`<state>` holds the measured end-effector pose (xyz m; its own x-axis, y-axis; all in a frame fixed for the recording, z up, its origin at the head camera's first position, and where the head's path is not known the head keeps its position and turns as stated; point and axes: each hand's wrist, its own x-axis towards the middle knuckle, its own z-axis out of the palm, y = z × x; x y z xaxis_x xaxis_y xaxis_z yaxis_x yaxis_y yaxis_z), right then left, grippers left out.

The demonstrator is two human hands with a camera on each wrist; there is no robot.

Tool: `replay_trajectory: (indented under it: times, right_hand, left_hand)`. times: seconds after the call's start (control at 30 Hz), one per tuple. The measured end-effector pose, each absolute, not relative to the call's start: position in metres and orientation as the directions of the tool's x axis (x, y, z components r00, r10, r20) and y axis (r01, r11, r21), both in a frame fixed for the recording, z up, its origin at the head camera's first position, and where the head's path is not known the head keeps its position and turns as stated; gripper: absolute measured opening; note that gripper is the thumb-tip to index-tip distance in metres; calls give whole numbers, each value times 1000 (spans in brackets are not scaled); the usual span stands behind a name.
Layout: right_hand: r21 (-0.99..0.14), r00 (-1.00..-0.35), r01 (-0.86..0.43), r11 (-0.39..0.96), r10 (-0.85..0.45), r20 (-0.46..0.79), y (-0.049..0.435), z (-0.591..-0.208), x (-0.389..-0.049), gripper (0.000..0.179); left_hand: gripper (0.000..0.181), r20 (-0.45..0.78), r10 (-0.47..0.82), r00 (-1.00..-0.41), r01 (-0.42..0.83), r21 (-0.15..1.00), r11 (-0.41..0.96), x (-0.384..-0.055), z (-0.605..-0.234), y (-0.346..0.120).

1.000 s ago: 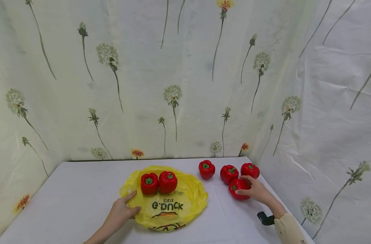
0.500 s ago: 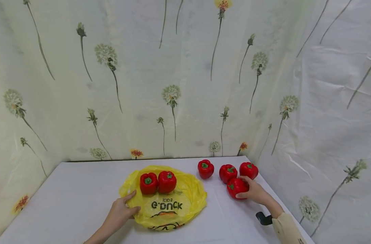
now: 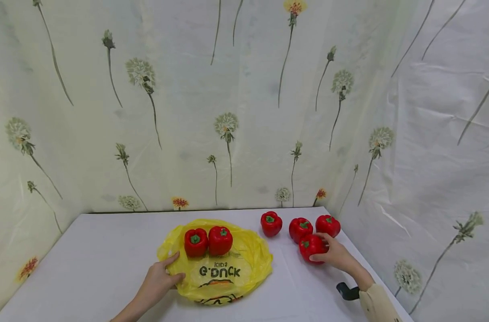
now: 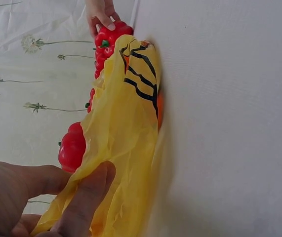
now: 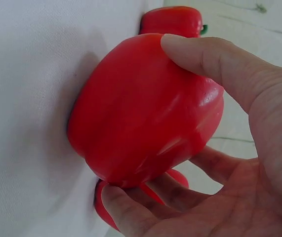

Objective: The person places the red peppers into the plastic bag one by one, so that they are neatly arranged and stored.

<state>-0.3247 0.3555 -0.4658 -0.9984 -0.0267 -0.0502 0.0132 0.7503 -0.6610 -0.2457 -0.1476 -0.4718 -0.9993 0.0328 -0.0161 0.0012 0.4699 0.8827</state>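
Note:
My left hand (image 3: 158, 279) pinches the near-left edge of a yellow plastic bag (image 3: 250, 268) lying flattened on the table; the left wrist view shows its film (image 4: 126, 133) between thumb and fingers. Two red bell peppers sit on the bag's far half, a left one (image 3: 196, 250) and a right one (image 3: 221, 248). Toward the table's right side, my right hand (image 3: 338, 255) grips another red bell pepper (image 3: 309, 250). Up close in the right wrist view, thumb and fingers span this pepper (image 5: 141, 113), which appears to rest on the table.
Beyond the gripped pepper stand two more bell peppers, one (image 3: 300, 231) almost against it and one (image 3: 327, 223) by the right edge. Another pepper (image 3: 271, 227) is nearer the bag. Flowered curtains (image 3: 252, 112) enclose the white table (image 3: 107, 250). A black device (image 3: 347, 291) is beside my right wrist.
The gripped pepper has turned slightly and shifted a touch left with my right hand. My left hand and the bag have stayed in place.

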Motion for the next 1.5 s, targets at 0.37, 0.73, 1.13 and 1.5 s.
replay_trajectory:
  times: [0.37,0.73,1.13,1.5]
  right_hand:
    - [-680,-999,-2,733,-37,-36,350,-461,-321,93]
    - [-719,-999,6,695,-24,-32,339,-451,-318,95]
    - [-735,-1000,0,678,-11,-10,327,-442,-314,99]
    - [-752,-999,7,659,31,18,322,-440,-317,106]
  left_hand:
    - [68,-18,27,-999,-3,881,472,-246,-472,-147]
    - [69,-16,16,-1000,-6,881,473,-246,-472,-147]
    - [69,-37,1,-999,-33,884,467,-246,-472,-147]
    - [70,-31,6,-1000,-25,890,455,-247,-473,-147]
